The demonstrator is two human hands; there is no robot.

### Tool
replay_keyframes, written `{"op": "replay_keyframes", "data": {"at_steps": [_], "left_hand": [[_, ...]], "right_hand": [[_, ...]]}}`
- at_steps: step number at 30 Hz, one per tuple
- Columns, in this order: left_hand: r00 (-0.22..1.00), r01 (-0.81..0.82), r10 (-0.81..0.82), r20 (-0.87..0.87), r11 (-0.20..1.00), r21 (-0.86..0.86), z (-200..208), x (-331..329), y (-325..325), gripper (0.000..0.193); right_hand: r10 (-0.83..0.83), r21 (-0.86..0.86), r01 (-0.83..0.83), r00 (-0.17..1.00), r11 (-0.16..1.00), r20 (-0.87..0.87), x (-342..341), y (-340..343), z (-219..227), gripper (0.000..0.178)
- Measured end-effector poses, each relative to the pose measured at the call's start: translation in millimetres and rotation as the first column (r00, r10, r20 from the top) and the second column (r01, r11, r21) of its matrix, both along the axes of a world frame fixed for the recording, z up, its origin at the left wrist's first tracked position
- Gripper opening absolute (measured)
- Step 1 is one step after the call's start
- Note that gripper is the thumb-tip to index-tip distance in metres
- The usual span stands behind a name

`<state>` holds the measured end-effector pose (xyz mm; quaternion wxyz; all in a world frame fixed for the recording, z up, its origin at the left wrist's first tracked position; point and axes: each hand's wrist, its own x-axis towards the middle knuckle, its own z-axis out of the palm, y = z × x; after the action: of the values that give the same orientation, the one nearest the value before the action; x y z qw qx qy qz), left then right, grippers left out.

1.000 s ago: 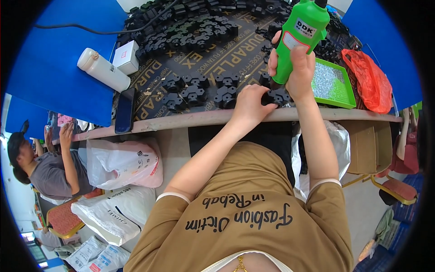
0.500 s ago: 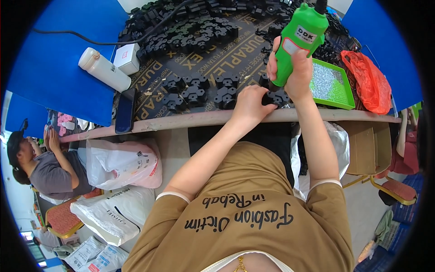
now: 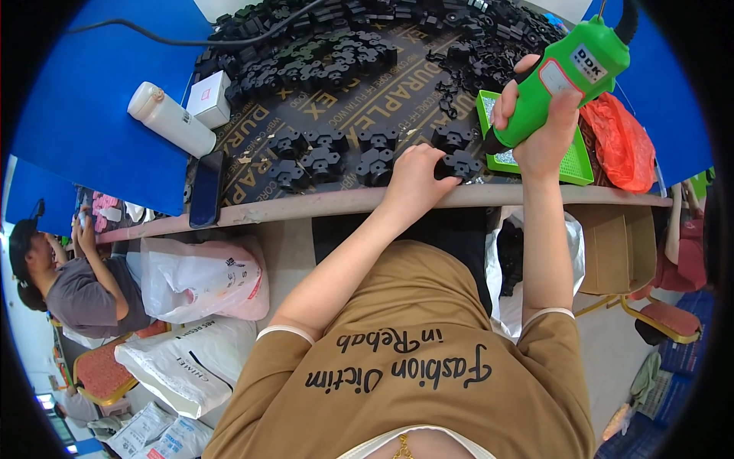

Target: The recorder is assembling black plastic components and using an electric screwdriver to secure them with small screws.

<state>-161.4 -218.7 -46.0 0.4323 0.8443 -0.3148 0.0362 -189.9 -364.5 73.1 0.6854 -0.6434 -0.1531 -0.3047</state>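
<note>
My right hand [image 3: 544, 131] is wrapped round a green electric screwdriver [image 3: 562, 83], whose dark tip points down and left over a shallow green tray [image 3: 579, 168]. Small silvery screws lie in that tray, partly covered by the hand and tool. At the table's near edge, my left hand [image 3: 417, 177] holds a black plastic part [image 3: 461, 165] between thumb and fingers. Another black part [image 3: 452, 136] stands just behind it. To the left of this hand, several similar black parts [image 3: 321, 161] stand in short rows.
Heaps of black parts [image 3: 306, 69] cover the far table. A white bottle [image 3: 172, 118], white box [image 3: 210, 98] and phone [image 3: 207, 187] lie at the left. A red plastic bag [image 3: 621, 145] sits right of the tray. Another person [image 3: 84, 283] sits at far left.
The screwdriver in my right hand has moved right, away from the black part, to over the screw tray. My left hand stays on the part, shifted slightly.
</note>
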Motion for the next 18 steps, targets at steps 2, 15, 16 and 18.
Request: {"op": "replay_keyframes", "data": {"at_steps": [2,15,16,18], "left_hand": [[1.0,-0.005,0.005,0.009,1.0,0.02,0,-1,0,0.039],[1.0,-0.021,0.021,-0.011,1.0,-0.006,2,-2,-1,0.038],[1.0,-0.027,0.027,-0.008,1.0,-0.006,3,-2,-1,0.038],[1.0,-0.03,0.03,-0.004,1.0,-0.005,3,-3,-2,0.037]], "right_hand": [[-0.011,0.002,0.011,1.0,1.0,-0.007,-1,-3,-7,0.078],[0.024,-0.046,-0.022,0.999,0.999,0.024,1,-8,-26,0.073],[0.022,-0.045,-0.021,1.0,0.999,0.021,2,-9,-28,0.073],[0.068,0.05,-0.069,0.998,0.996,0.016,5,-12,-30,0.069]]}}
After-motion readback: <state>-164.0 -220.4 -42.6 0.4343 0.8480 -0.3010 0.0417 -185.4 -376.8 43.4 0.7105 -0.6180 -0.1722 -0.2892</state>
